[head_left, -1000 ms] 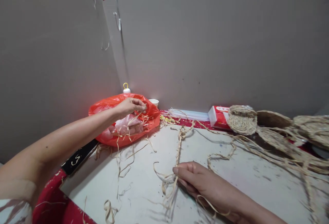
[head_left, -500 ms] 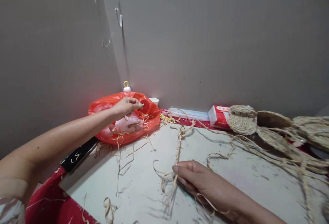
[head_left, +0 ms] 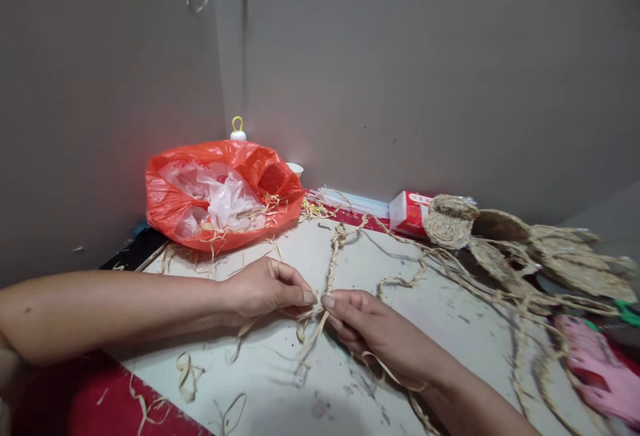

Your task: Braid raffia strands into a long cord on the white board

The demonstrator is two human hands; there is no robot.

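Red plastic bag (head_left: 170, 206) behind, pack (head_left: 409, 213) beside woven discs (head_left: 449, 221), right fingers (head_left: 346, 305) pinching braid (head_left: 332, 268), left fingers (head_left: 299, 295) apparently pinching strand (head_left: 315, 313)

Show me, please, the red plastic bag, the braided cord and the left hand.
Red plastic bag (head_left: 163, 199): head view, on its outer wall.
Braided cord (head_left: 332, 267): head view, on its plaited length.
Left hand (head_left: 263, 288): head view, on its back.

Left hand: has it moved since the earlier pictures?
Yes. Judged against the red bag, the left hand has moved from over it toward the wearer and rightward, now near the right hand at the braid.
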